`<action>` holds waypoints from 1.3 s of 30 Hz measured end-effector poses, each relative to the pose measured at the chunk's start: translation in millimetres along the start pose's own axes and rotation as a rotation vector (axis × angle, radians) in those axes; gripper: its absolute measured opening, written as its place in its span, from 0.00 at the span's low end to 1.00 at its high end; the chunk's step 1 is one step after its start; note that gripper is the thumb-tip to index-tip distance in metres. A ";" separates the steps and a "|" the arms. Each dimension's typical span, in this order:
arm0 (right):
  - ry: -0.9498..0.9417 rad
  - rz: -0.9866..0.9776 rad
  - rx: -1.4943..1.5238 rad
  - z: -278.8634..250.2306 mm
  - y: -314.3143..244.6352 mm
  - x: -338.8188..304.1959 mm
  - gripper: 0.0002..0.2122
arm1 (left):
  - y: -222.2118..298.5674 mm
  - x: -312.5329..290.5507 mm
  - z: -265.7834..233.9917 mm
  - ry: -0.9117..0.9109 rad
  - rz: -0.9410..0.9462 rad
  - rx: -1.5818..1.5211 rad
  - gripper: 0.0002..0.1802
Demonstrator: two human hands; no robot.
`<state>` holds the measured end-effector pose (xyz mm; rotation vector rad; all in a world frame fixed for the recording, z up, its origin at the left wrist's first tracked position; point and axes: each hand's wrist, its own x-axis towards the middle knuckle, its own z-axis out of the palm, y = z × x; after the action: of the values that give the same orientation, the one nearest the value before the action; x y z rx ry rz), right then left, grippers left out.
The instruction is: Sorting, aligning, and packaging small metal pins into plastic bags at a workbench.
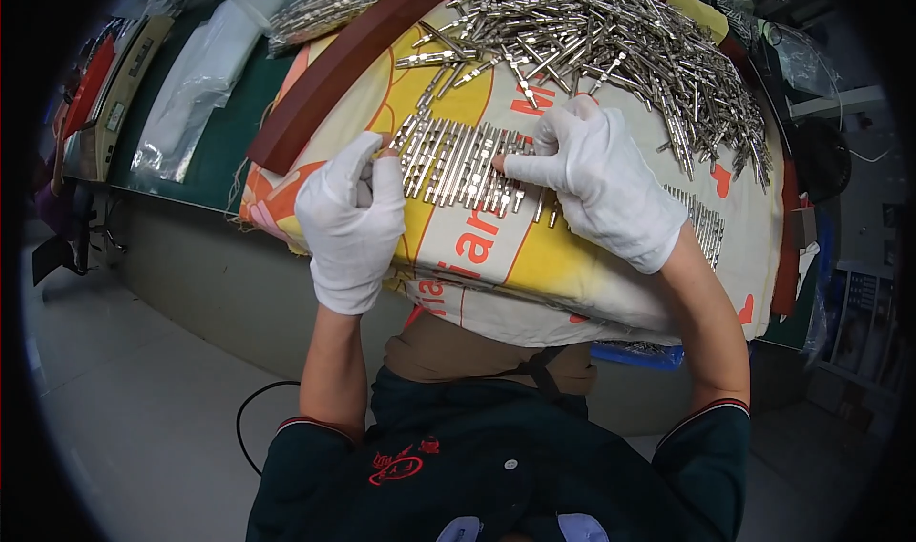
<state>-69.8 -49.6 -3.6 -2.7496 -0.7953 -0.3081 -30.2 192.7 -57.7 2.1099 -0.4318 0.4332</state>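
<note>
A side-by-side row of slim silver metal pins (453, 165) lies on a printed yellow and white cloth (458, 246). The pins are stepped and banded along their length. At the row's left end, my left hand (353, 222) is closed, its thumb and forefinger against the outermost pins. My right hand (606, 179) bends over the right end, with thumb and forefinger on the pins there. Both hands wear white gloves, with some fingertips bare. The right palm hides part of the cloth and a few loose pins below it.
A large heap of similar pins (592, 36) fills the far side of the cloth. Another row of pins (701, 222) lies right of my right wrist. Dark red rails (334, 74) border the cloth. Clear plastic bags (196, 84) lie on the green table at left.
</note>
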 end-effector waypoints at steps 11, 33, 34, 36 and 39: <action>0.025 0.066 0.140 -2.2 3.2 -11.6 0.20 | -2.3 1.2 1.2 0.062 0.068 -0.020 0.07; 0.095 0.048 0.120 4.2 5.8 -4.7 0.16 | -3.1 3.5 6.1 0.123 0.105 -0.031 0.07; 0.114 0.051 0.124 3.2 5.2 -5.0 0.16 | -2.9 3.7 6.1 0.123 0.105 -0.030 0.07; 0.089 0.052 0.119 -2.8 5.6 -7.8 0.16 | -0.4 4.6 6.6 0.122 0.100 -0.044 0.07; 0.058 0.050 0.108 -2.2 3.7 -9.9 0.16 | 1.0 5.1 6.2 0.121 0.105 -0.046 0.06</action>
<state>-76.3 -58.2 -5.0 -2.6423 -0.7061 -0.3236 -25.4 186.3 -57.9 2.0109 -0.4794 0.6032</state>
